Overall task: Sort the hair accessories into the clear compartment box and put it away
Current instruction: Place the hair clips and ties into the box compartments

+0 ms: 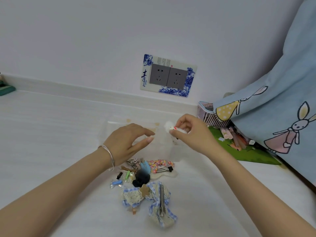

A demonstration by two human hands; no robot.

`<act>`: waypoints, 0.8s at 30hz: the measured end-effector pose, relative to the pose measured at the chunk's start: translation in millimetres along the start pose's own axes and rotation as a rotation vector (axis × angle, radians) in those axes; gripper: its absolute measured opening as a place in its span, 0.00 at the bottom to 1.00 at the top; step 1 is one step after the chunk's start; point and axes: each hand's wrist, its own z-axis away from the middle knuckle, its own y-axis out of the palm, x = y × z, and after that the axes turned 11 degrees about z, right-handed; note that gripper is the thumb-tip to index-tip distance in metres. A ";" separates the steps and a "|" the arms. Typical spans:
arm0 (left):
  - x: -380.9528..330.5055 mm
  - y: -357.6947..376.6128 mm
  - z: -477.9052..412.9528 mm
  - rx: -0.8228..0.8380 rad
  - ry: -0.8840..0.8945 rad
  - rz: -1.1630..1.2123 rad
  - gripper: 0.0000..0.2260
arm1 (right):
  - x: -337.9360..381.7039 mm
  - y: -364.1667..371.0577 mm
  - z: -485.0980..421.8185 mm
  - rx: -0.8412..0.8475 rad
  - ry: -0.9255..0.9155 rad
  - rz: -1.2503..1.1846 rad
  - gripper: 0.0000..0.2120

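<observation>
The fluffy white clip (pixel 172 128) with a small red mark on it is sitting pinched between the thumb and fingertips of the right hand (pixel 189 132), and that hand is hovering over the far right part of the clear compartment box (pixel 119 123), which is lying on the white surface just beyond the pile. The left hand (pixel 127 142) is hanging over the box with its fingers spread and loosely curved, holding nothing, and I cannot tell whether it is touching the plastic. The box is so transparent against the white top that its dividers are barely showing, so I am thinking the likeliest slip is the clip landing in the wrong compartment or straddling a wall. The pinch is light and on soft fluff, so it may also be tumbling out early. Nearer the person, the remaining hair accessories (pixel 145 178) are lying in a tangled heap, with metal clips, a black scrunchie and blue checked bows touching one another, and a forearm sweeping back could be dragging some off. To the right, a pink basket (pixel 207 117) and a green mat (pixel 253 154) are crowding the surface under a blue rabbit-print cloth (pixel 273 100), leaving little room to push the box aside.
</observation>
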 end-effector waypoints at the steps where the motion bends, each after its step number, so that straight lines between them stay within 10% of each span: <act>1: 0.3 -0.5 0.2 -0.005 0.001 0.006 0.28 | 0.2 5.3 -7.2 0.011 0.028 0.044 0.09; 14: 2.9 -5.3 1.5 0.022 0.002 0.013 0.30 | 1.6 2.1 13.2 -0.003 -0.050 -0.043 0.05; 24: 0.1 -4.6 2.4 0.039 -0.006 0.020 0.29 | -29.9 20.1 66.0 0.327 -0.242 0.164 0.12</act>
